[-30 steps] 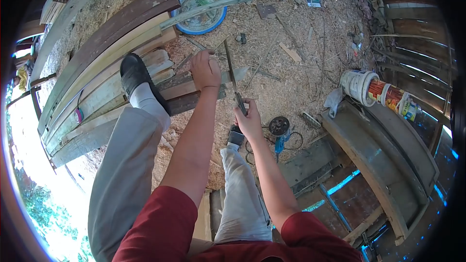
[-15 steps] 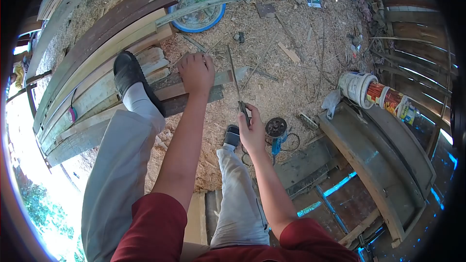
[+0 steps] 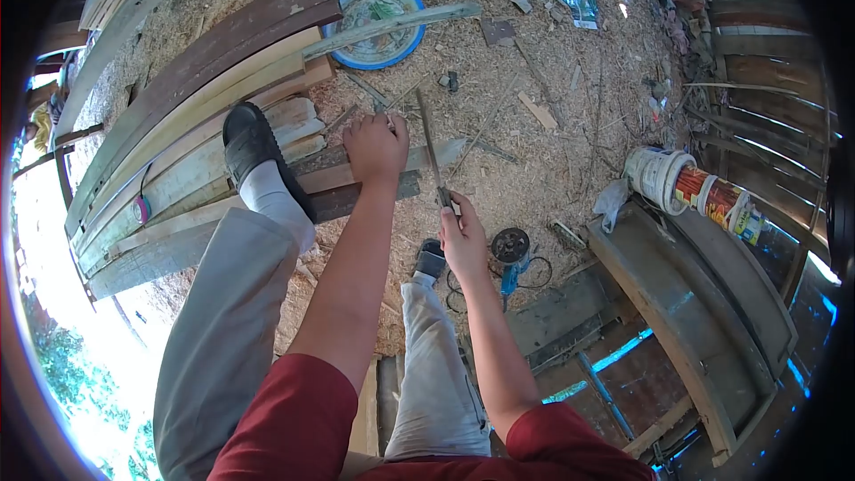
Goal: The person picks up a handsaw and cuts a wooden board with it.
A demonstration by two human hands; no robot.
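My right hand (image 3: pixel 465 233) is wrapped round the dark handle of a long thin saw (image 3: pixel 429 138), whose blade points away from me beside the plank ends. My left hand (image 3: pixel 378 144) rests on a narrow wooden plank (image 3: pixel 334 177), its fingers curled at the far edge; what the fingertips press on is hidden. The blade stands just right of my left hand, over the pale tip of the plank. My left foot in a black shoe (image 3: pixel 254 147) is on the boards (image 3: pixel 191 160).
A blue-rimmed basin (image 3: pixel 378 58) lies beyond the boards. An angle grinder (image 3: pixel 510 263) with a cable is near my right shoe (image 3: pixel 431 257). Paint buckets (image 3: pixel 657 176) and a curved wooden panel (image 3: pixel 686 303) are at the right. Shavings cover the ground. A person (image 3: pixel 40 125) shows at the far left.
The camera view has shifted slightly. The saw has moved a little relative to my left hand, which stays on the plank. Both hands keep their places otherwise.
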